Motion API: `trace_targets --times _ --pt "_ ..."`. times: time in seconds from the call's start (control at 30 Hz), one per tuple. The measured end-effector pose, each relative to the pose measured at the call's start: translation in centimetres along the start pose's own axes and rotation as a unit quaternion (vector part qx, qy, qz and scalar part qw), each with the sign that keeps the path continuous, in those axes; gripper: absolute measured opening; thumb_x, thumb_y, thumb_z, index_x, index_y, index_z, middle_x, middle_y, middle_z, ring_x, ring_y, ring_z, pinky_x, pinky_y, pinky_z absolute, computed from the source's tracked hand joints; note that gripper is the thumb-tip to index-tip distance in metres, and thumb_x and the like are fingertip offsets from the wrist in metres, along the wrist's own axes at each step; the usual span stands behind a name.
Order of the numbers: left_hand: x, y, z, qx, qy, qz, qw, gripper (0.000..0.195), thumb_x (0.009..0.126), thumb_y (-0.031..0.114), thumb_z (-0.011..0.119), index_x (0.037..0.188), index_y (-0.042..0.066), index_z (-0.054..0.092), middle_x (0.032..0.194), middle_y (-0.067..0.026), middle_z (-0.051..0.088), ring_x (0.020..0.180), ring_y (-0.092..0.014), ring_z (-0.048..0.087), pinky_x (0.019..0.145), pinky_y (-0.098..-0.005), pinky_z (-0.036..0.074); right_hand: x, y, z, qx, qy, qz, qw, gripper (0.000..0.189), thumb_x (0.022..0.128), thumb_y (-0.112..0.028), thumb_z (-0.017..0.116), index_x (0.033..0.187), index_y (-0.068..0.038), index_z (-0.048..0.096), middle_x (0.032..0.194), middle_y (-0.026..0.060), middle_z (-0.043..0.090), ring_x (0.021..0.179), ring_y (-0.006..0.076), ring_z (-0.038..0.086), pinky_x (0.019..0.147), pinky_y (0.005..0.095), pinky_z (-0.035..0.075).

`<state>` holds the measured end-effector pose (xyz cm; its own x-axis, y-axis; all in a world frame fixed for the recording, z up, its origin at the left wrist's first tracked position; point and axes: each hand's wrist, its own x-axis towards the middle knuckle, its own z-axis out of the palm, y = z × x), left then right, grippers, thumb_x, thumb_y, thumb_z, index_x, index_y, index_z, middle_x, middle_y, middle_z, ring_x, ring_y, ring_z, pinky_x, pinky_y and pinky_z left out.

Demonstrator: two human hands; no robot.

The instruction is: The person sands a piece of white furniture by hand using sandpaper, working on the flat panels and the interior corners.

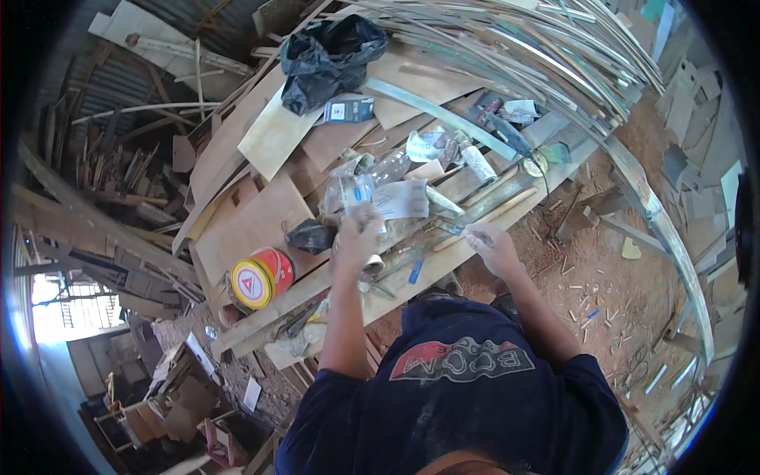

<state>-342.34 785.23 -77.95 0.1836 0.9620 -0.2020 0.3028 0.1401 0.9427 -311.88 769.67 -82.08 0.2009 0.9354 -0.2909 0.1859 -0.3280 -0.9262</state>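
Note:
My left hand [358,233] is raised over the cluttered wooden workbench [439,252], blurred, its fingers partly hidden. It is nearest to a clear plastic bag [339,193] and a white printed sheet [401,199], maybe sandpaper backing. Beside the wrist lies a small roll [373,265]. My right hand [494,246] is above the bench's near edge with curled fingers; I cannot tell if they pinch anything. Close to its fingertips lies a small blue piece [451,228], and a blue strip [416,271] lies farther left. A black bundle [310,236] sits left of my left hand.
A red and yellow tin [261,278] lies on its side at the left. Across the bench are a black plastic bag [332,59], a box [349,110], a corded power tool [510,133] and a clear bottle [389,167]. Long wood strips [534,53] are piled behind.

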Motion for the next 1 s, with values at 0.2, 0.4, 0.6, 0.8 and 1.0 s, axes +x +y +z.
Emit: trace_targets --times 0.2,0.4,0.6,0.8,1.0 --pt "-5.9 4.8 10.8 -0.065 -0.294 -0.141 0.943 0.026 0.106 0.02 0.058 0.122 0.002 0.065 0.105 -0.0035 0.074 0.09 -0.015 0.07 0.079 -0.032 0.057 -3.4 -4.9 0.1 0.156 -0.003 -0.057 0.986 0.033 0.099 -0.009 0.075 0.13 0.0 0.068 0.113 0.0073 0.075 0.102 0.0137 0.071 0.094 0.0313 0.057" --pt "-11.1 3.4 14.3 -0.148 -0.308 -0.088 0.936 0.026 0.1 0.022 0.078 0.115 0.004 0.067 0.096 -0.0069 0.075 0.085 -0.012 0.069 0.072 -0.0286 0.054 -5.3 -2.6 -4.0 0.092 -0.015 -0.042 0.995 0.033 0.098 -0.004 0.074 0.129 0.002 0.069 0.113 0.0101 0.076 0.105 0.0153 0.071 0.095 0.0325 0.056" --pt "-17.9 1.4 15.7 -0.01 -0.125 -0.04 0.991 0.054 0.078 0.035 0.097 0.105 0.005 0.062 0.088 -0.0052 0.07 0.081 -0.015 0.064 0.073 -0.0347 0.053 -7.6 -2.4 -4.6 -0.018 -0.142 -0.103 0.984 0.037 0.097 -0.005 0.076 0.132 0.001 0.068 0.112 0.0092 0.076 0.102 0.0143 0.07 0.092 0.0293 0.055" --pt "-28.2 -2.7 20.2 0.028 0.125 -0.068 0.989 0.057 0.07 0.034 0.097 0.101 0.002 0.062 0.091 -0.015 0.066 0.083 -0.027 0.064 0.078 -0.0418 0.053 -12.5 0.4 -2.0 0.062 -0.311 -0.043 0.947 0.037 0.098 -0.007 0.076 0.132 0.003 0.067 0.104 0.0042 0.073 0.088 0.0068 0.065 0.076 0.0258 0.054" --pt "-39.1 -4.2 20.7 -0.093 0.246 -0.121 0.957 0.043 0.084 0.033 0.093 0.101 0.004 0.065 0.08 -0.0004 0.063 0.074 -0.01 0.056 0.067 -0.0316 0.046 -15.4 1.0 1.2 -0.078 -0.456 -0.055 0.885 0.021 0.094 -0.008 0.082 0.106 0.0 0.067 0.093 0.0024 0.072 0.08 0.0063 0.065 0.073 0.024 0.052"
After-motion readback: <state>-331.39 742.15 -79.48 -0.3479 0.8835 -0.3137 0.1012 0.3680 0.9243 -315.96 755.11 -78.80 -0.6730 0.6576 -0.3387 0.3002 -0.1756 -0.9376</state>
